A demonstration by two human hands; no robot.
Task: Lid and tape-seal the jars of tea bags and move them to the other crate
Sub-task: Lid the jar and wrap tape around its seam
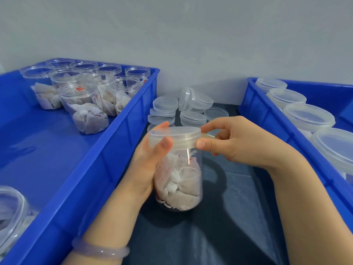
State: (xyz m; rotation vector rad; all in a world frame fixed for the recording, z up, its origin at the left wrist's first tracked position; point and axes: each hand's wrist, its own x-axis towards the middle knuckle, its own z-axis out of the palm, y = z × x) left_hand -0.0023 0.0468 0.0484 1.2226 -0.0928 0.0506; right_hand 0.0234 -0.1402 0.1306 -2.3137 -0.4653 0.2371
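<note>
A clear jar of tea bags (181, 180) stands on the dark table between two blue crates, with a translucent lid (174, 135) on top. My left hand (150, 161) grips the jar's side, thumb on the lid's rim. My right hand (235, 140) pinches a strip of clear tape (208, 136) against the lid's right edge. The left crate (107, 142) holds several open jars of tea bags (84, 104). The right crate (267, 119) holds several lidded jars (307, 116).
A pile of loose clear lids (183, 108) lies on the table behind the jar, by the grey wall. Another open jar (11, 213) sits at the near left corner of the left crate. A pale bangle (101, 250) circles my left wrist.
</note>
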